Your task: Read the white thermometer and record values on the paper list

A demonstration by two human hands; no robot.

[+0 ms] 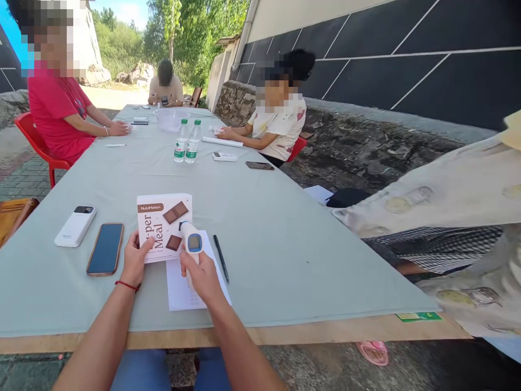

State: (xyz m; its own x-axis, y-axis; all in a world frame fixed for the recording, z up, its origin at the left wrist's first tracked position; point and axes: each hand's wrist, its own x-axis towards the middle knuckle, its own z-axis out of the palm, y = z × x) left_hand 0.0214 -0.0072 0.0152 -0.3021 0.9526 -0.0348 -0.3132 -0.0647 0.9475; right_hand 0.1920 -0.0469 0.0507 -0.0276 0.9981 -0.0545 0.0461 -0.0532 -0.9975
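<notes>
Got a snack box (150, 224) grasped by its lower left side in the left grip (136, 258), a bit left of centre and below the middle of the frame. Wrapping the right grip (203, 274) around a white thermometer (194, 245), with its nose overlapping the box's right edge; can't tell if touching. Also can't tell whether to call the box raised or resting on the paper (178, 293) behind it. Could go wrong pretty easily: held at one side only, so might twist or slip if bumped by the thermometer. Might also shove the paper askew or knock the pen (221, 259) across the counter (305, 260) by swinging the right grip low. Less worried about the phone (105, 250), lower left, well apart from the thermometer.
</notes>
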